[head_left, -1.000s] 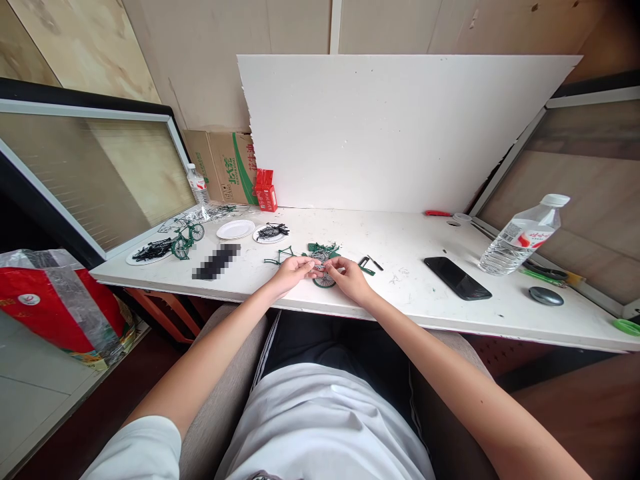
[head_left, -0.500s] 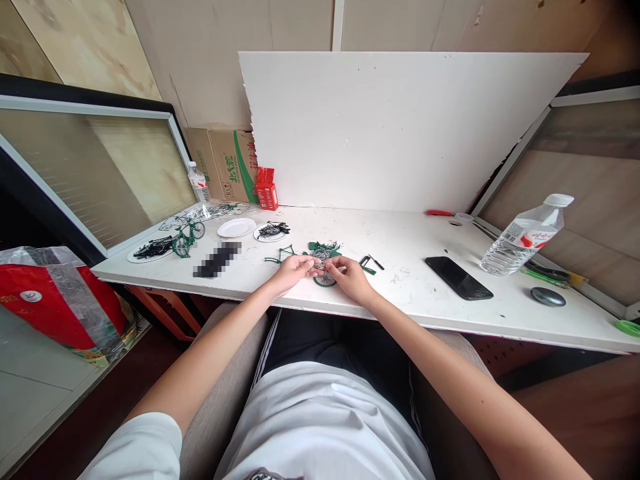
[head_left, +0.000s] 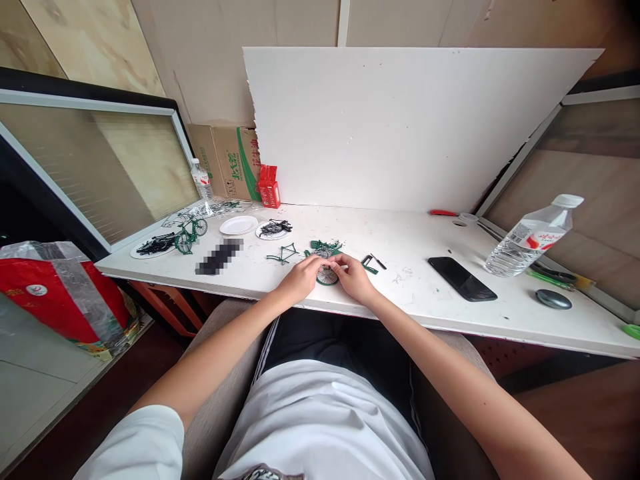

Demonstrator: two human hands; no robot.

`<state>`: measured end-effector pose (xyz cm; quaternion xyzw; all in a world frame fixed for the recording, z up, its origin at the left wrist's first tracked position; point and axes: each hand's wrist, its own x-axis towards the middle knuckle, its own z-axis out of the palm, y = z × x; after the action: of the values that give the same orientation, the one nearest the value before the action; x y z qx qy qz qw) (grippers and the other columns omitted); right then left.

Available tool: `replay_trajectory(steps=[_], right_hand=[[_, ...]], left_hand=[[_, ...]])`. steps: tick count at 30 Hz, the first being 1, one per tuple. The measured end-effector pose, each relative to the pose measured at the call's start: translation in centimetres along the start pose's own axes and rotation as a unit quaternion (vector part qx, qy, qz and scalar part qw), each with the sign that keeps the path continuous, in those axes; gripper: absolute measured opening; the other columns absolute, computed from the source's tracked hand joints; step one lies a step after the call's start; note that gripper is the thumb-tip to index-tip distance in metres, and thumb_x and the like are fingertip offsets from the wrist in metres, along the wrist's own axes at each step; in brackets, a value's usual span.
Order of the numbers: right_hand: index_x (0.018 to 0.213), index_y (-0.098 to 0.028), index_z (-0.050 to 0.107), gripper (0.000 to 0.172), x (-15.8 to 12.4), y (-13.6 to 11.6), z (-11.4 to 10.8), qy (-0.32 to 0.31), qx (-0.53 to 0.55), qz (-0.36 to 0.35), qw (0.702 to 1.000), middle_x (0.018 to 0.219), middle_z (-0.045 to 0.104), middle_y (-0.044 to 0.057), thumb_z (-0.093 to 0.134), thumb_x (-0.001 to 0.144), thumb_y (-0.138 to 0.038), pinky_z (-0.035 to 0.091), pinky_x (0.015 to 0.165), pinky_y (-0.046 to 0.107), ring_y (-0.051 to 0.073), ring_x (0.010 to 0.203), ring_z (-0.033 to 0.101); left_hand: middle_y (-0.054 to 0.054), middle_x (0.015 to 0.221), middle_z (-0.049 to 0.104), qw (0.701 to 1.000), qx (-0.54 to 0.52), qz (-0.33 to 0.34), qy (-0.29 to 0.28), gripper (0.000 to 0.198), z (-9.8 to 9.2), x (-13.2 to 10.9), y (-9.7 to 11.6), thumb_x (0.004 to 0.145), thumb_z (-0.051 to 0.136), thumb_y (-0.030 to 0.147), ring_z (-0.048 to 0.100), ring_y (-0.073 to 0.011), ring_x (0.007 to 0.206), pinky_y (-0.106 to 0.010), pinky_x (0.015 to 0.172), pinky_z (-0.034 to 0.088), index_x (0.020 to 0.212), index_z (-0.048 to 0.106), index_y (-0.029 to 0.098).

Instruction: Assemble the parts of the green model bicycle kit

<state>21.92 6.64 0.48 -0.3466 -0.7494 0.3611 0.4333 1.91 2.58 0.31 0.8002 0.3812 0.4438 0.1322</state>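
Near the table's front edge, my left hand (head_left: 301, 280) and my right hand (head_left: 354, 278) meet with pinched fingertips. Whatever they hold between them is too small and covered to name. Just beneath the fingers lies a small green-rimmed spoked wheel (head_left: 327, 277). Behind it is a cluster of green and dark model parts (head_left: 325, 248). To the left of my left hand rests a thin green bicycle frame (head_left: 283, 253). Right of my right hand are a green piece (head_left: 370, 269) and a slim black tool (head_left: 381, 262).
A green model bicycle (head_left: 186, 239) stands at the left beside a plate of black parts (head_left: 137, 253). Two more white plates (head_left: 239, 225) sit behind. On the right are a phone (head_left: 463, 279), a tilted water bottle (head_left: 510, 257) and a mouse-like dark object (head_left: 553, 299). A white board (head_left: 415, 127) leans behind.
My left hand has turned over, its back now facing up, and both hands' fingertips have come together. A small silvery part seen between them is now hidden. The view has shifted slightly.
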Motion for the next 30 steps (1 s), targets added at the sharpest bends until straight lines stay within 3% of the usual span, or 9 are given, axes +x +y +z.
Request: replay_trajectory(steps=[3, 6, 11, 30], right_hand=[[0.106, -0.021, 0.072, 0.032, 0.0, 0.1, 0.1, -0.003, 0.002, 0.006, 1.0, 0.102, 0.075, 0.008, 0.059, 0.101, -0.05, 0.052, 0.08, 0.036, 0.024, 0.092, 0.068], [0.107, -0.021, 0.072, 0.035, 0.0, 0.2, 0.1, 0.0, 0.003, 0.013, 1.0, 0.104, 0.076, 0.009, 0.061, 0.1, -0.053, 0.052, 0.076, 0.036, 0.023, 0.088, 0.069], [0.107, -0.02, 0.072, 0.037, 0.0, 0.1, 0.2, -0.001, 0.009, 0.014, 1.0, 0.108, 0.076, 0.009, 0.061, 0.1, -0.055, 0.053, 0.076, 0.035, 0.022, 0.088, 0.069], [0.102, -0.02, 0.075, 0.035, -0.3, -0.8, 0.0, -0.002, -0.008, 0.017, 1.0, 0.105, 0.078, 0.01, 0.064, 0.098, -0.053, 0.054, 0.078, 0.034, 0.023, 0.092, 0.071]], left_hand=[[-0.011, 0.109, 0.073, 1.0, -0.009, -0.023, 0.015, 0.033, -0.1, 0.0, -0.4, 0.104, 0.043, 0.015, 0.074, -0.0216, 0.097, -0.036, 0.087, 0.058, 0.125, 0.068, 0.02], [-0.01, 0.104, 0.075, 0.991, -0.102, -0.086, 0.031, 0.026, -0.1, 0.3, -1.3, 0.108, 0.047, 0.026, 0.077, -0.0208, 0.094, -0.033, 0.083, 0.059, 0.124, 0.065, 0.019], [-0.011, 0.101, 0.076, 0.943, -0.285, -0.169, 0.036, 0.029, -0.2, 0.9, -2.6, 0.1, 0.065, 0.033, 0.079, -0.0206, 0.088, -0.033, 0.083, 0.061, 0.122, 0.062, 0.014], [-0.011, 0.102, 0.077, 0.926, -0.323, -0.194, 0.016, 0.036, -0.9, 1.1, -2.2, 0.093, 0.076, 0.036, 0.078, -0.0206, 0.088, -0.036, 0.087, 0.061, 0.119, 0.065, 0.014]])
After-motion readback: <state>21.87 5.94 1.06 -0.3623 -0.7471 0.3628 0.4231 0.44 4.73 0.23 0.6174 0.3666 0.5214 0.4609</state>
